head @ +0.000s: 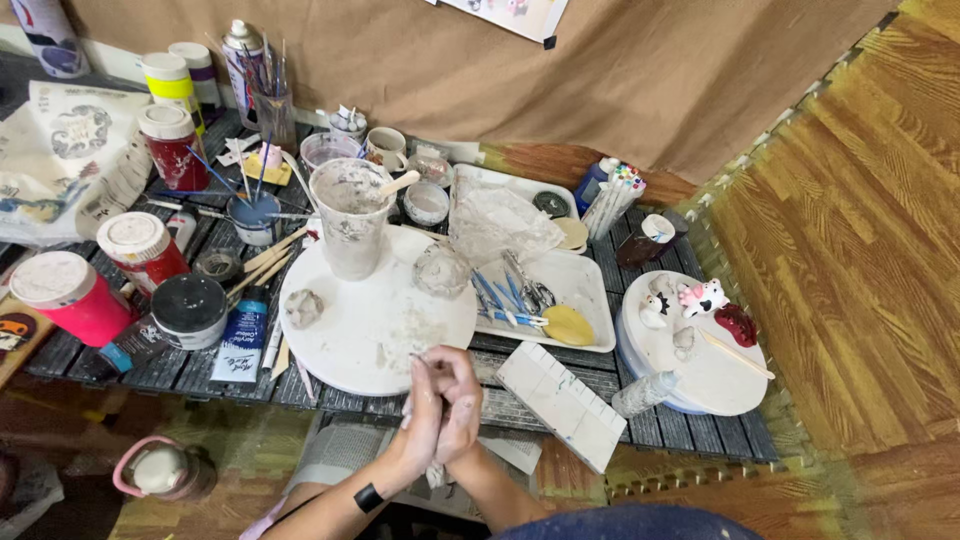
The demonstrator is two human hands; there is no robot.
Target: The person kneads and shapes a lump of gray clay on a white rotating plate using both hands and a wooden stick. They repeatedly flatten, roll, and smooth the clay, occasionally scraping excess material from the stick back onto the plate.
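Note:
My left hand (424, 412) and my right hand (461, 400) are pressed together just below the near edge of a round white board (375, 315). The fingers are closed around a small pale lump of clay, mostly hidden between the palms. A black band sits on my left wrist. On the board lie a grey clay lump (302, 307), a clay-smeared cup (352, 217) with a wooden stick in it, and a wrapped clay ball (441, 271).
A white tray (590, 300) with blue tools and a yellow sponge lies to the right. A white ridged block (562, 404) leans at the front. A second round board (712, 372) holds small figurines. Paint jars, a paint tube (243, 337) and brushes crowd the left.

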